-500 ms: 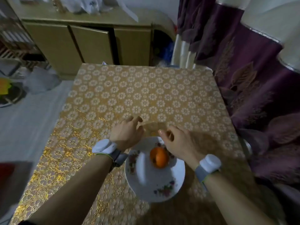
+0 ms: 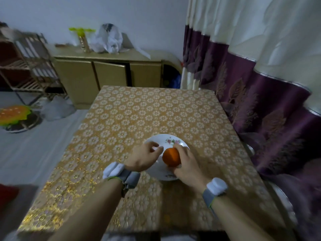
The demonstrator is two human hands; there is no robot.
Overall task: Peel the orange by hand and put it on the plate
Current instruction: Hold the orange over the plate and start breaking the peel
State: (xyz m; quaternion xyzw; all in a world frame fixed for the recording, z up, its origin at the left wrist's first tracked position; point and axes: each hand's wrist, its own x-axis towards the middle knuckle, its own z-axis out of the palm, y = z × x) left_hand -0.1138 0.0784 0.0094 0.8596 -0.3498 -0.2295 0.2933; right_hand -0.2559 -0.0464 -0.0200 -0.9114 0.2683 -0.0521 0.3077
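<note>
Right hand grips the orange, fingers curled round it, above the plate. Left hand hovers just beside the orange, fingers loosely curled, holding nothing. Plate rests on the desk.

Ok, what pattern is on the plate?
White plate with small pink-and-green flower sprigs near its rim; clearest in the head view, just beyond the orange.

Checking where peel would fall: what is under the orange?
The flowered white plate on the table lies under the orange, which the right hand grips. They cover the plate's middle, so contact cannot be seen.
</note>
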